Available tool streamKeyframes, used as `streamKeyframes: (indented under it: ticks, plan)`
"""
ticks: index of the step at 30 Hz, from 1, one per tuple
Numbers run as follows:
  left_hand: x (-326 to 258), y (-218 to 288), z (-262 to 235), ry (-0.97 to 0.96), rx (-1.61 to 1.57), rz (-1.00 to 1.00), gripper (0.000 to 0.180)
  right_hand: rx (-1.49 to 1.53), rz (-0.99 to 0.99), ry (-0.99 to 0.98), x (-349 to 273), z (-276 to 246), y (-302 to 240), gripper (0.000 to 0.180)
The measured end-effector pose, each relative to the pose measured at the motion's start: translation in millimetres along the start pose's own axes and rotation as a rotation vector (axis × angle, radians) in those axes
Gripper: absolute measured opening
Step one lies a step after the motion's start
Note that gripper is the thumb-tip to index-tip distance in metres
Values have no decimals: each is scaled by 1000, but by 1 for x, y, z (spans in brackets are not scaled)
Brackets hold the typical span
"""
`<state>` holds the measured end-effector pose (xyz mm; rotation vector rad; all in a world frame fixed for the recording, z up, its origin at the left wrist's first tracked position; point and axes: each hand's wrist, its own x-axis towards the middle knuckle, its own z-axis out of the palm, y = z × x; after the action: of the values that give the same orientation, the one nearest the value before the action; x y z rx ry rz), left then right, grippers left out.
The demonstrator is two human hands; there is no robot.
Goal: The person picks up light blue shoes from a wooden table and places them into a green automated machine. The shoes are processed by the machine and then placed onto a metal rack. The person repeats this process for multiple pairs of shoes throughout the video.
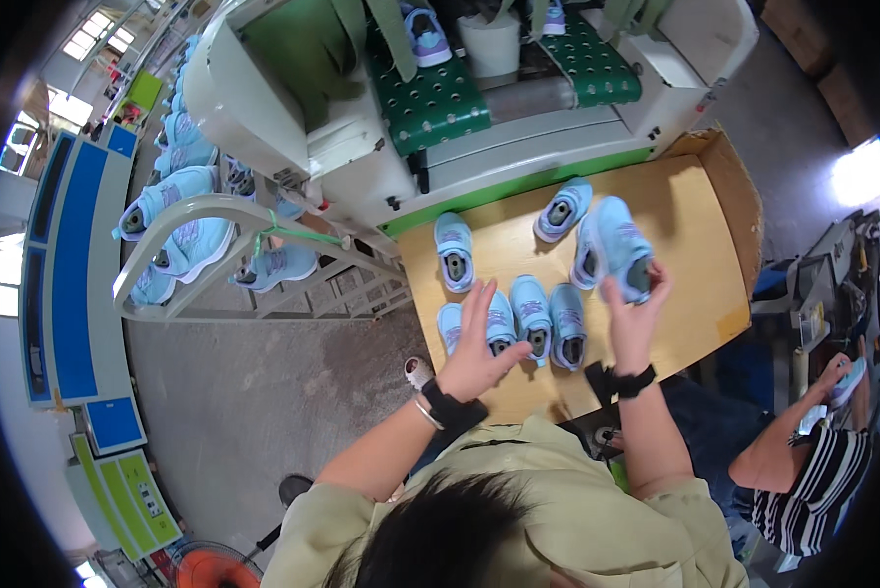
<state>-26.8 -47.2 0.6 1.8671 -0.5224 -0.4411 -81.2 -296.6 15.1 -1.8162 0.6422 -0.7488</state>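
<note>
Right hand (638,318): fingers clamped on the pale-blue shoe (616,233) at its heel; grip lightly; left hand (472,365), fingers apart, should clear the shoe row (530,297) at its eight o'clock.

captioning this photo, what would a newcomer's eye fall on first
Probably the light-blue shoes on the tan tabletop at centre, with one held shoe in the right hand. Beyond them, perforated green belts stand out on the pale machine. More blue shoes sit at a metal rack, left.

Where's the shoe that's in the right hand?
Head view, right of centre: the light-blue shoe is over the tan tabletop, overlapping another shoe on its left.
</note>
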Motion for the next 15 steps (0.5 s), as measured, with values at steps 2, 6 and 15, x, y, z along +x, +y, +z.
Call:
streamKeyframes:
  ticks: [2, 6, 15]
  plan:
    - [6, 26, 6, 79, -447, -34, 105, -62, -166, -399, -30, 20, -32, 70]
    - [16, 22, -39, 532, -519, -153, 91, -8, -309, -1008, -28, 78, -58, 78]
    - [-5, 17, -95, 504, -138, -57, 94, -208, -220, -695, -7, 226, 47, 71]
